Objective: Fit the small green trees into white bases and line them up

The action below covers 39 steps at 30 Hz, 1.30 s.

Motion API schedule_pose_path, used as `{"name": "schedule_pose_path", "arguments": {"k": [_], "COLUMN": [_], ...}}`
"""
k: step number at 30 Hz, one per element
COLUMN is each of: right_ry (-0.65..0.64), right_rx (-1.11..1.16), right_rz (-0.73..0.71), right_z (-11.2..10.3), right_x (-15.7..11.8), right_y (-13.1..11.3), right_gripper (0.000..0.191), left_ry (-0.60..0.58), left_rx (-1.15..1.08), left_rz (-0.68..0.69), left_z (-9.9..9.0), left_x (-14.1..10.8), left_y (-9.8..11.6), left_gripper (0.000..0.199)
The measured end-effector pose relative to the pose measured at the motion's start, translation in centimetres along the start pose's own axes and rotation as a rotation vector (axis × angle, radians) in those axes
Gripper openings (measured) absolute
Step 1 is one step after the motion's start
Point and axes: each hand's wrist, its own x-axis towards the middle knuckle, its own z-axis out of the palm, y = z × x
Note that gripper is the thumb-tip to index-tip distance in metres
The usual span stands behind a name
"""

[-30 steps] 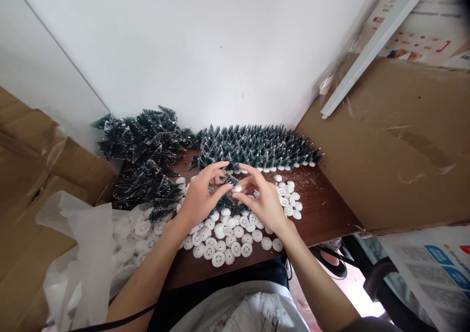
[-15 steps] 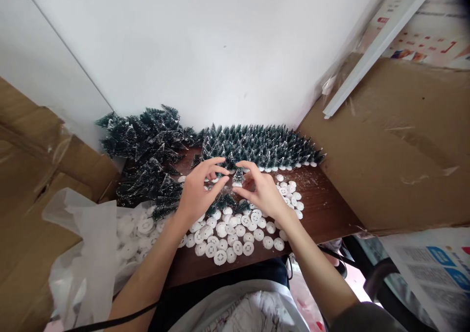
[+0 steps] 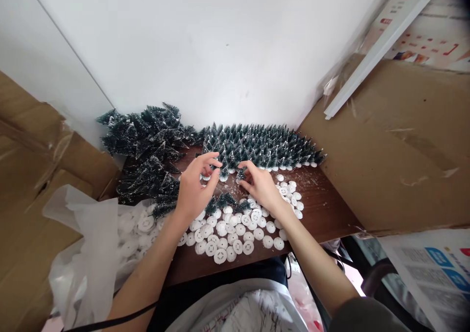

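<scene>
My right hand (image 3: pixel 261 184) has thumb and fingertips around a small green bottle-brush tree (image 3: pixel 241 174) with white-dusted tips. Its lower part is partly covered by the fingers. My left hand (image 3: pixel 194 187) is open, thumb and fingers apart, beside another little tree (image 3: pixel 223 173) standing upright on a white disc base. Just beyond both hands, a dense block of upright trees (image 3: pixel 253 146) stands in rows on white bases. Closer to me, a few loose trees (image 3: pixel 225 201) lie beside many white plastic disc bases (image 3: pixel 231 229) scattered on the brown table (image 3: pixel 323 209).
A heap of loose trees (image 3: pixel 147 141) fills the table's left side. In front of it sits a translucent plastic bag (image 3: pixel 91 234) with more white bases. Cardboard boxes flank the left (image 3: pixel 33 175) and right (image 3: pixel 404 151). A white wall (image 3: pixel 205 53) rises behind.
My hands have moved apart. The left one shifted slightly left, uncovering the upright tree near its fingertips. The right hand's fingers have closed in on the small tree.
</scene>
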Motion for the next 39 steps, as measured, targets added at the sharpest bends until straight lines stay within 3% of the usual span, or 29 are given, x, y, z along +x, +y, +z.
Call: {"name": "schedule_pose_path", "arguments": {"k": [18, 39], "right_ry": [0.027, 0.003], "right_rx": [-0.037, 0.019], "right_rz": [-0.057, 0.009], "right_z": [1.2, 2.0], "right_x": [1.2, 1.5], "right_y": [-0.1, -0.2], "right_gripper": [0.035, 0.040], "left_ry": [-0.003, 0.053], "left_rx": [0.010, 0.084], "left_rz": [-0.020, -0.007], "left_z": [0.0, -0.2], "left_x": [0.1, 0.1], "left_y": [0.0, -0.2], "left_gripper": [0.029, 0.026]}}
